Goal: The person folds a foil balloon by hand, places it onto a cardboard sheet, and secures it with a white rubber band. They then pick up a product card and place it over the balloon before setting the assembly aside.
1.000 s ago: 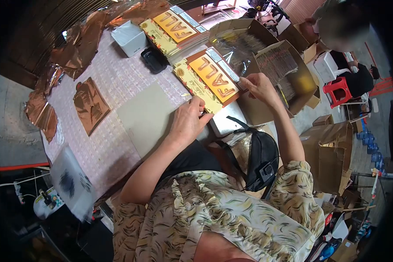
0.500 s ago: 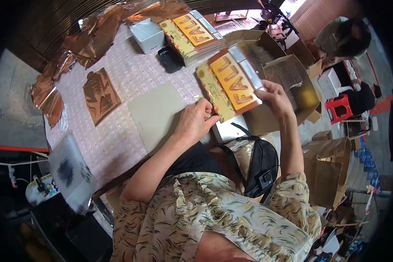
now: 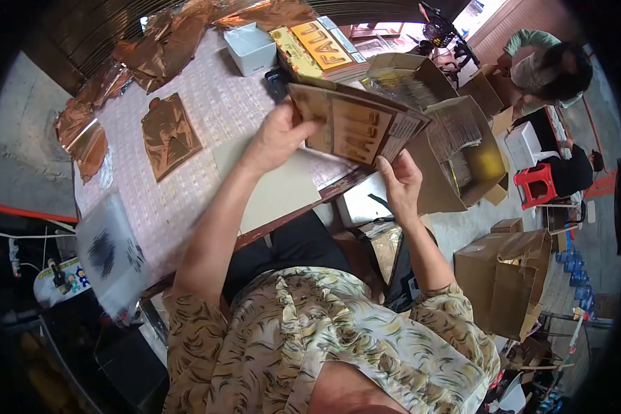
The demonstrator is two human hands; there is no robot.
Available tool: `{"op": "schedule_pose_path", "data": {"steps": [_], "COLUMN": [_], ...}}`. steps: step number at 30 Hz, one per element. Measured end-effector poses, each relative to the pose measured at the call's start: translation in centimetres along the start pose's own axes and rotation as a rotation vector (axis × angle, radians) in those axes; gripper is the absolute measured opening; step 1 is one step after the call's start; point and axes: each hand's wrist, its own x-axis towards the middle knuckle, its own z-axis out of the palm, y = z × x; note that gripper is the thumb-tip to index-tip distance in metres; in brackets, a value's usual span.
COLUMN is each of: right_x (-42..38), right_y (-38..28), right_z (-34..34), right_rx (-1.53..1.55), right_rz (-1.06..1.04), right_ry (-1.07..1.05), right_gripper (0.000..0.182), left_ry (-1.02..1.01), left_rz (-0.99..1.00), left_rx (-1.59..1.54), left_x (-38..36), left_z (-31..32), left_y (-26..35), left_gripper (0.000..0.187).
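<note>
You hold a brown card with an orange panel and coppery "FALL" letters; the stack behind shows yellow-orange panels with floral green edges. Your tablecloth is pale pink with a fine check, the foil sheets copper, the tub white, your shirt cream with olive leaf strokes

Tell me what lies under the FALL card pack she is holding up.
Under the raised FALL card pack, gripped by left hand and right hand, show a grey cardboard sheet and the patterned pink tablecloth. Whatever lies directly beneath the pack is covered.
</note>
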Motion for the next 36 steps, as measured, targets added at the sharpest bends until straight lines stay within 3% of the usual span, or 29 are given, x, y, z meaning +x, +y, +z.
{"op": "schedule_pose_path", "data": {"steps": [2, 4, 12, 15, 17, 20, 26, 31, 34, 36], "right_x": [-0.5, -0.6, 0.9, 2.1, 2.6, 1.8, -0.1, -1.0, -1.6, -2.2], "right_y": [1.0, 1.2, 3.3, -0.5, -2.9, -5.5, -7.8, -8.4, -9.6, -9.9], "right_z": [-0.8, 0.0, 0.1, -1.0, -2.6, -4.2, -4.9, -4.6, -3.9, -3.5], "right_rx": [-0.109, 0.028, -0.029, -0.061, -0.053, 0.045, -0.057, -0.159, -0.195, -0.205], "right_rz": [-0.021, 0.0, -0.133, -0.018, 0.087, 0.206, 0.243, 0.169, 0.142, 0.13], "right_ry": [-0.048, -0.005, 0.016, 0.065, 0.071, 0.041, 0.006, 0.019, 0.012, 0.013], "right_gripper": [0.024, 0.025, 0.022, 0.025, 0.031, 0.034, 0.033, 0.028, 0.026, 0.025], "left_ry": [-0.019, -0.044, 0.114, 0.008, -0.172, -0.255, -0.102, -0.042, 0.082, 0.113], "left_rz": [-0.015, -0.038, 0.018, -0.063, -0.196, -0.285, -0.316, -0.344, -0.236, -0.22], "left_rx": [-0.03, -0.062, 0.264, 0.0, -0.293, -0.436, -0.355, 0.064, -0.14, -0.105], "left_x": [-0.8, -1.7, -1.4, -1.7, -2.8, -3.9, -3.6, -3.8, -4.2, -4.3], "left_z": [0.3, 0.9, 1.6, 2.6, 3.3, 4.4, 5.4, 6.1, 7.5, 8.0], "left_y": [-1.5, -1.9, -3.7, -0.3, 2.7, 4.8, 3.7, 3.4, 3.3, 3.6], "left_gripper": [0.039, 0.04, 0.045, 0.047, 0.045, 0.041, 0.03, 0.016, 0.019, 0.021]}}
